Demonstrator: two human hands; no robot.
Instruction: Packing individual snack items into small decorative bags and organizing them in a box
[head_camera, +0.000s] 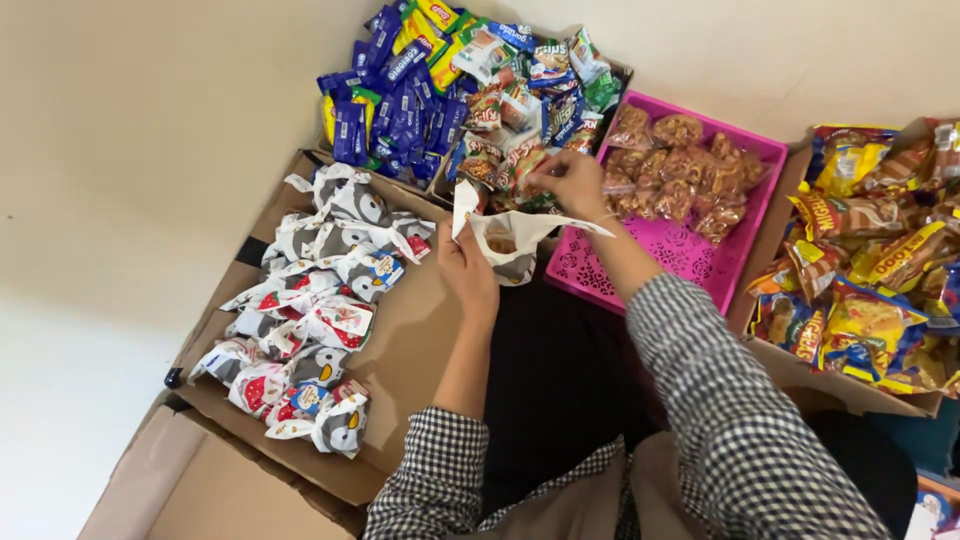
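My left hand (468, 268) holds an open white printed goodie bag (512, 240) by its rim, with a snack visible inside. My right hand (572, 182) reaches forward to the pile of small snack packets (505, 140) in a cardboard box at the back, fingers pinched on a packet there. Both arms wear a black-and-white checked shirt. The bag hangs between my hands, just left of a pink plastic basket (690, 258).
The pink basket holds clear packs of brown fried snacks (680, 165). Blue and yellow wrapped sweets (400, 105) fill the back box. Several tied filled goodie bags (315, 300) lie on flattened cardboard (415, 350) at left. A box of colourful chip packets (870, 270) stands at right.
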